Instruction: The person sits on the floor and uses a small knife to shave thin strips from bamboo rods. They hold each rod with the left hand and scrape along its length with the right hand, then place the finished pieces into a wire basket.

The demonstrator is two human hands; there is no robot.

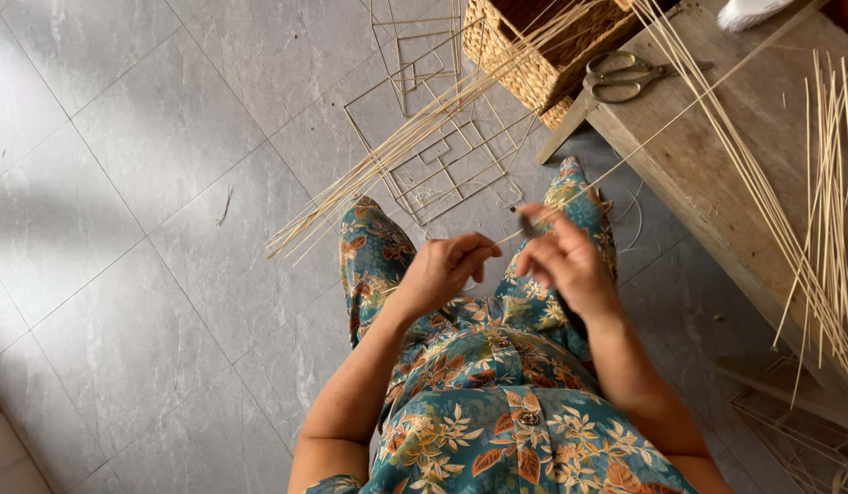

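Looking down, I see my left hand (442, 268) pinching one end of a thin bamboo strip (625, 157) above my lap; my right hand (561, 259) closes on a small dark tool (526, 224) held against it. The strip runs up-right across the wooden desk (717, 174), passing near the scissors (625, 75). A woven basket (534, 55) and loose bamboo sticks (387, 165) lie beyond my knees

Teal floral dress (497, 430) w/ orange leaves, pale sticks (415, 128), grey tile floor (149, 183)
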